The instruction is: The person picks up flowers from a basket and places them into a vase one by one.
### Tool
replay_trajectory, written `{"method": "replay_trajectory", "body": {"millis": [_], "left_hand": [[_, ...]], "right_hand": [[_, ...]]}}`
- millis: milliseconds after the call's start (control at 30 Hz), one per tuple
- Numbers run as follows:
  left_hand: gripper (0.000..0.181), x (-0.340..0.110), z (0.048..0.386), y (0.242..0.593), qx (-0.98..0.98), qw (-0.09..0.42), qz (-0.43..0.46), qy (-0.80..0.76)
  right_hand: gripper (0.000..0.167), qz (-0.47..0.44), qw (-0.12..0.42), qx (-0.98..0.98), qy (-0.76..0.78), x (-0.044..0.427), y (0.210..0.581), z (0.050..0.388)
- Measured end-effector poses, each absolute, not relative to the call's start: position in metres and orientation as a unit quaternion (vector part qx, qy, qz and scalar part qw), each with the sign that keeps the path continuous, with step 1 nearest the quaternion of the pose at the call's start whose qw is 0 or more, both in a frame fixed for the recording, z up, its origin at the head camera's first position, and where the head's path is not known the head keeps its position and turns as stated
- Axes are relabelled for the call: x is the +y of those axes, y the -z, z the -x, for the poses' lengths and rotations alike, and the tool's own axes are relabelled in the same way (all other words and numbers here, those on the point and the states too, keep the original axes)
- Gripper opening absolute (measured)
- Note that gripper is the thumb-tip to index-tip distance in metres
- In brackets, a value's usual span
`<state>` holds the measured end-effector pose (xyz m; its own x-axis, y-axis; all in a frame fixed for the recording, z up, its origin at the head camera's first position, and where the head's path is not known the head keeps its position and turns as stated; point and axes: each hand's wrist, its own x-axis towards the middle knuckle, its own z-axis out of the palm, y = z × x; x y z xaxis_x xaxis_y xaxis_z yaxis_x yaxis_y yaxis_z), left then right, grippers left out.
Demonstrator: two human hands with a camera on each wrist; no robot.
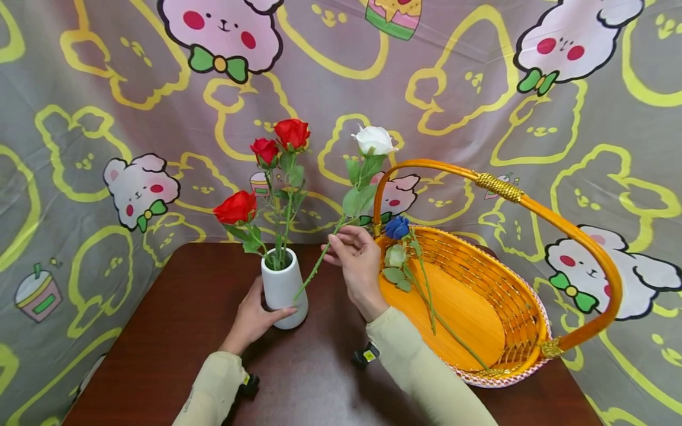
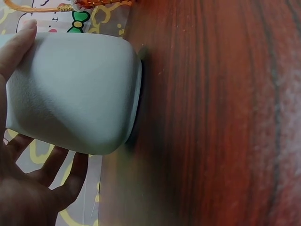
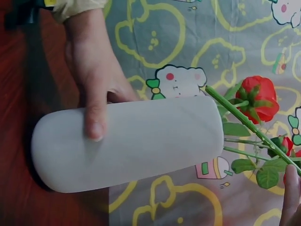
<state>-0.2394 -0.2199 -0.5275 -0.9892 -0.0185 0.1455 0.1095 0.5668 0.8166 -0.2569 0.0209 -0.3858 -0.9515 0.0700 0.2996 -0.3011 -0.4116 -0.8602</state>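
Observation:
A white vase (image 1: 278, 290) stands upright on the table, with red roses (image 1: 292, 135) in its mouth. My left hand (image 1: 259, 316) grips the vase low down, thumb across the front and fingers round the far side, as the left wrist view also shows. In my right hand (image 1: 359, 266) the stem of a white rose (image 1: 375, 141) is pinched between thumb and fingers. That rose slants, its bloom up to the right and its stem end in front of the vase in the head view. In the right wrist view the green stem (image 3: 254, 128) crosses near the vase's rim.
An orange wicker basket (image 1: 479, 266) with a tall arched handle stands at the right. Inside lie a blue rose (image 1: 397, 227) and a pale rose (image 1: 395, 256) with long stems. Behind the dark wooden table (image 1: 176, 307) hangs a cartoon-patterned cloth (image 1: 330, 89).

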Motion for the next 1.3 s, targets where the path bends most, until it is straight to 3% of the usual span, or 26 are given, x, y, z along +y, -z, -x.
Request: {"method": "replay_trajectory", "body": {"millis": [633,1300], "left_hand": [[0.111,-0.215,0.236,0.524,-0.885,0.079,0.014,0.46],[0.113,-0.215,0.234,0.528,-0.88,0.086,0.003,0.466]], "right_hand": [[0.027,-0.088,0.214,-0.491,-0.84,0.004,0.373,0.285],[0.032,-0.107,0.257,-0.528,-0.803,-0.006,0.379,0.3]]}}
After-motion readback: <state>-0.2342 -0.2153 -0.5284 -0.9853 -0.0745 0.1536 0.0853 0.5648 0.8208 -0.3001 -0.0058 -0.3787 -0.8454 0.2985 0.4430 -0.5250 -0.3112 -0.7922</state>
